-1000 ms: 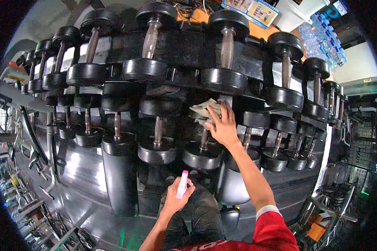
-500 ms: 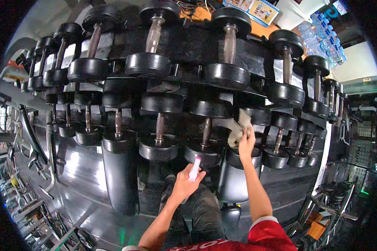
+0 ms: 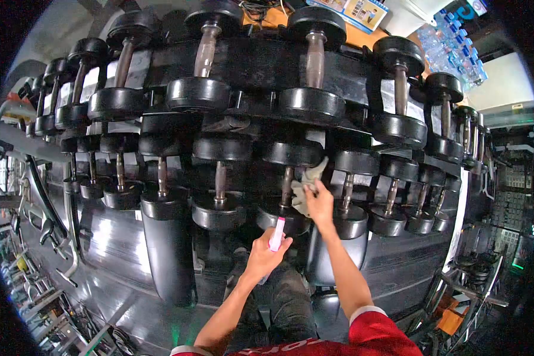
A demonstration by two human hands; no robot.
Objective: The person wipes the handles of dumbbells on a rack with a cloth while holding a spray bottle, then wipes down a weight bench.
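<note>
Right arm extended forward — right hand gripping a crumpled beige cloth in its fingers; a black round-headed, metal-handled dumbbell lies just left of them. Left forearm angled inward — left hand closed around a white-and-pink plastic sprayer.

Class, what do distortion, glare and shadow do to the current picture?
Head view: the wide lens bows the rows of dumbbells and leaves black corners; head view, left side: glare whitens patches of the shiny floor; head view, centre: shadow darkens gaps between dumbbells.
</note>
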